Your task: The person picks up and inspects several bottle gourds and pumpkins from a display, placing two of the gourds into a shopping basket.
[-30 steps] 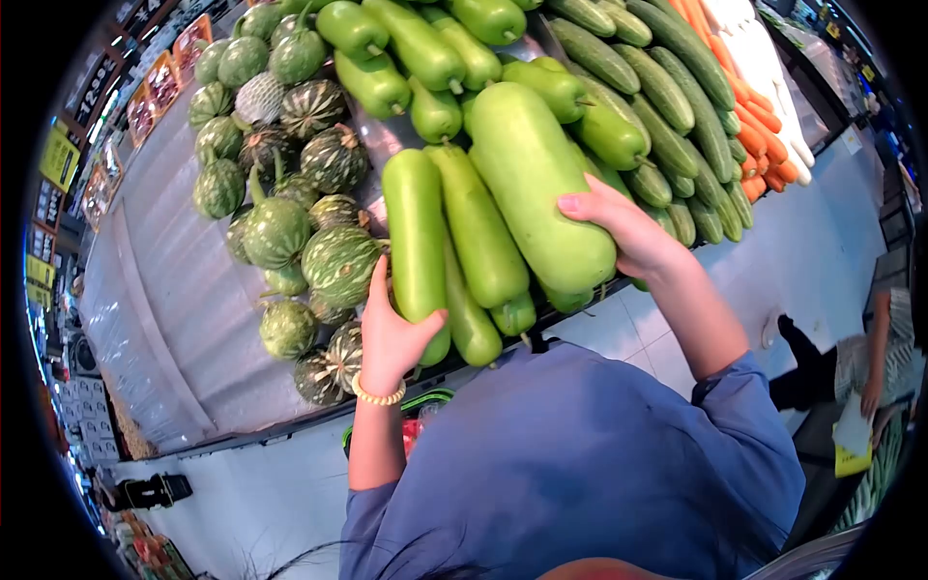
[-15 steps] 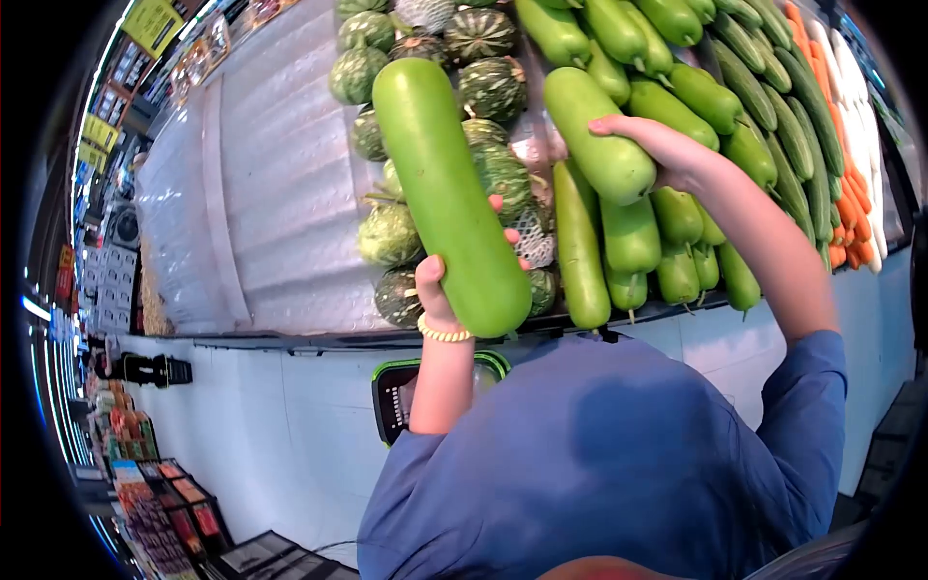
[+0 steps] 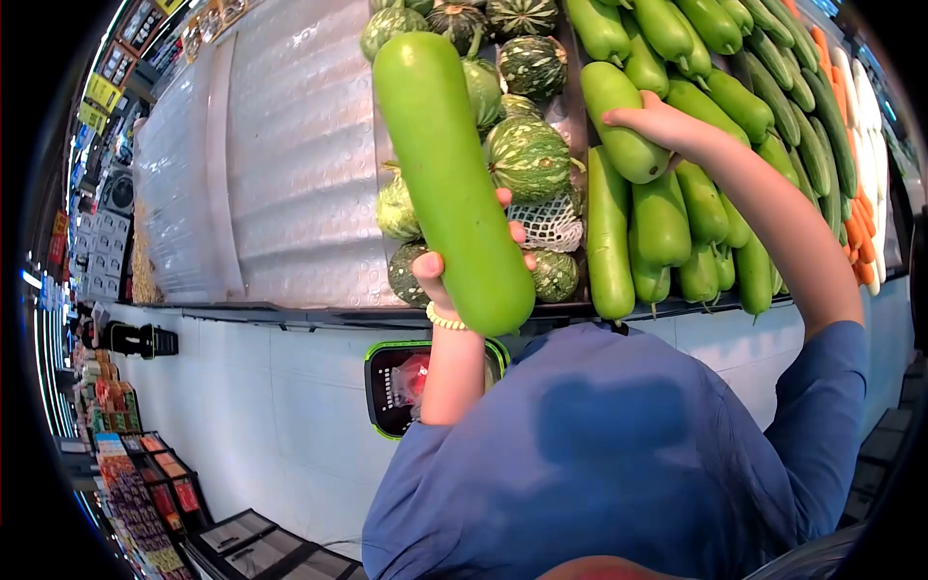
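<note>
My left hand (image 3: 437, 286), with a beaded bracelet at its wrist, is wrapped round a large, smooth bottle gourd (image 3: 449, 184), thumb on one side and fingertips on the other. The gourd is held up tilted over the green striped squashes (image 3: 530, 159) and hides some of them. On the right, my right hand (image 3: 665, 128) grips a smaller light-green bottle gourd (image 3: 619, 106), thumb on top and the other fingers mostly hidden. This smaller gourd lies over a pile of similar gourds (image 3: 661, 227).
Cucumbers (image 3: 788, 126), carrots (image 3: 859, 227) and white radishes (image 3: 875, 145) fill the stand's right side. A ridged grey display surface (image 3: 300, 164) spans the left. Below the stand's edge, a black basket with a green rim (image 3: 396, 348) holds a red item. Racks (image 3: 155, 493) stand lower left.
The view has shifted, so the stand's produce appears farther right and slightly higher. Both hands keep their grips. The left gourd sits farther left relative to the squashes, and more of the basket shows.
</note>
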Demonstrator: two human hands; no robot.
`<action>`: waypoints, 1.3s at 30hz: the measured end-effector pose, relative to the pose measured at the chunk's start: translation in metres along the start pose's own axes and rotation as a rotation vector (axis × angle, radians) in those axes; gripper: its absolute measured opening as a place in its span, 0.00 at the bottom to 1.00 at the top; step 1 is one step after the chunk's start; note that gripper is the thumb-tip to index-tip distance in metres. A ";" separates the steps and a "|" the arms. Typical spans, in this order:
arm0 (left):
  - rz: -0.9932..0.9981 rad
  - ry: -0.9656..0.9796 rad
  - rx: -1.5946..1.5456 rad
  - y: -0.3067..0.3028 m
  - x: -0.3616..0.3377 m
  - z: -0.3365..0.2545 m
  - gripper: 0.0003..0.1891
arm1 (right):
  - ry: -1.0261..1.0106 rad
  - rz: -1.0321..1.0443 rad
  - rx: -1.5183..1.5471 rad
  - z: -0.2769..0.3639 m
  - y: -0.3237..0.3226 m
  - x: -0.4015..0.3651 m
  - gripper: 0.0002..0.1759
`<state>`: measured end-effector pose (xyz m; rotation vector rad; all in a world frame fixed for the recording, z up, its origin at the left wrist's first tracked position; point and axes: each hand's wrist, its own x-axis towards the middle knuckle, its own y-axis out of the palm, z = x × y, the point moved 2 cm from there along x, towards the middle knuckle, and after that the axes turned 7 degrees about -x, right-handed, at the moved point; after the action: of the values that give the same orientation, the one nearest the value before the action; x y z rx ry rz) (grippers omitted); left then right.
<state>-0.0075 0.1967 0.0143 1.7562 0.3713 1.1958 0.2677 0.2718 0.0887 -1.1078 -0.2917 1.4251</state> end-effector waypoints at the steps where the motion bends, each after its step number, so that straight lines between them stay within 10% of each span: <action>1: -0.001 -0.012 0.005 -0.001 0.000 0.001 0.42 | 0.024 -0.014 -0.053 0.001 0.000 0.002 0.51; 10: -0.208 -0.128 0.281 0.009 0.023 0.009 0.39 | -0.083 -0.076 -0.576 0.018 -0.006 -0.008 0.56; 24: -0.570 -0.305 1.196 0.015 0.144 0.094 0.19 | -0.540 -0.485 -0.071 -0.105 -0.014 -0.103 0.26; 30: -0.600 -0.252 1.326 0.006 0.153 0.121 0.25 | -1.149 -0.293 -0.599 -0.141 0.032 -0.110 0.37; 39: -0.667 -0.182 1.086 0.071 0.094 0.131 0.26 | -1.677 -0.612 -0.957 -0.125 0.048 -0.057 0.21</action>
<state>0.1302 0.1551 0.1157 2.2822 1.5591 0.2997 0.3193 0.1577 0.0146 -0.0913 -2.4206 1.2769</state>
